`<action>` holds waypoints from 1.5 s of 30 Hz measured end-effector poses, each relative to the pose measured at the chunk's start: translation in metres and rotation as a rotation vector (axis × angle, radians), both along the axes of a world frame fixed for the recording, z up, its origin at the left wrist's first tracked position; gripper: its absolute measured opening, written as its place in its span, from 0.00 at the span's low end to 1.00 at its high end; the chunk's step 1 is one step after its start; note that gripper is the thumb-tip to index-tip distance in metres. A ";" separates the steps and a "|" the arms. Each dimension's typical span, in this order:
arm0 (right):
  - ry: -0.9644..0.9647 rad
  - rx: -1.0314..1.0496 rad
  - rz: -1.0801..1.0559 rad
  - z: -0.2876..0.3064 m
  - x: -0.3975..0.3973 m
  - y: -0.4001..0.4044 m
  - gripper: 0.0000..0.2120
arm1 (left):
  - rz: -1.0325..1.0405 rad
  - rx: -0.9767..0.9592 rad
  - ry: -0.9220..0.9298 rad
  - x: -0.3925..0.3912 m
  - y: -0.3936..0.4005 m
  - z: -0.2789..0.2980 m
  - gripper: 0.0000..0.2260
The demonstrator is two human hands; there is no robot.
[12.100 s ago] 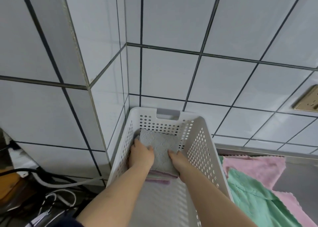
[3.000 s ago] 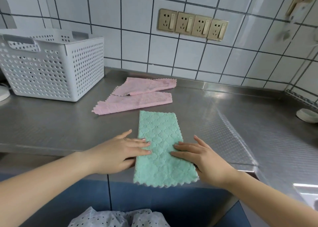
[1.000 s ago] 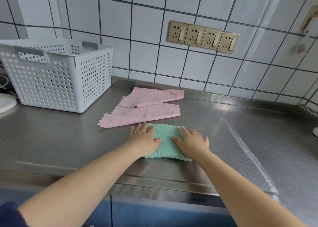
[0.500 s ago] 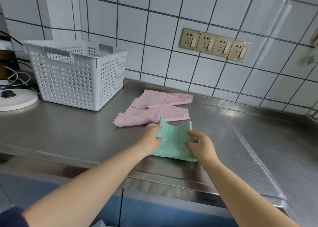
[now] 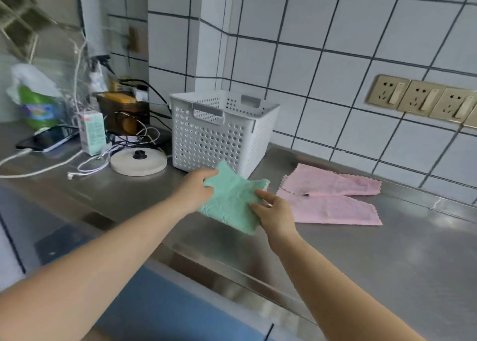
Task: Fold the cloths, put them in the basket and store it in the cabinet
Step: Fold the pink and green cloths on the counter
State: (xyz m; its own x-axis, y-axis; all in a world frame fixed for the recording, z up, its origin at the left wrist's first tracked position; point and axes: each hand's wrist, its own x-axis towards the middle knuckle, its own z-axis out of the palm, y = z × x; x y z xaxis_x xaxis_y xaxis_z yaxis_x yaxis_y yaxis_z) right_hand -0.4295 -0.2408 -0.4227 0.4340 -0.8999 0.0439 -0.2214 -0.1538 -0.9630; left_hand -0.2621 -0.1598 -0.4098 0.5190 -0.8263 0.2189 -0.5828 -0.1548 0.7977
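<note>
I hold the folded green cloth pinched in both hands, left and right, above the bench's front edge; next it must clear the basket rim.

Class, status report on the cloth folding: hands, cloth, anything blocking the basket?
Left hand and right hand both grip the folded green cloth, lifted off the counter. White basket just beyond, top open. Two pink cloths wait alongside.
</note>
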 end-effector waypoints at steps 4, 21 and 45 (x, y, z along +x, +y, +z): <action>0.065 -0.036 0.064 -0.005 0.047 0.009 0.20 | 0.076 0.068 -0.041 0.045 0.014 -0.003 0.24; 0.550 -0.448 0.150 -0.033 0.057 -0.005 0.20 | 0.101 0.410 -0.583 0.065 0.016 -0.031 0.20; 0.448 -0.435 -0.019 -0.040 -0.077 -0.085 0.21 | -0.422 0.014 -0.795 -0.088 -0.117 -0.012 0.17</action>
State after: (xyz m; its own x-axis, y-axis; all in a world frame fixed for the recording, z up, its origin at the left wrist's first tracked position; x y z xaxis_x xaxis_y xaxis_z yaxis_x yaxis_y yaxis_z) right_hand -0.5063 -0.3255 -0.4624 0.4794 -0.8482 0.2253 -0.5956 -0.5030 -0.6263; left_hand -0.3497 -0.2772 -0.4213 -0.1287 -0.9192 0.3722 -0.9724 0.1906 0.1346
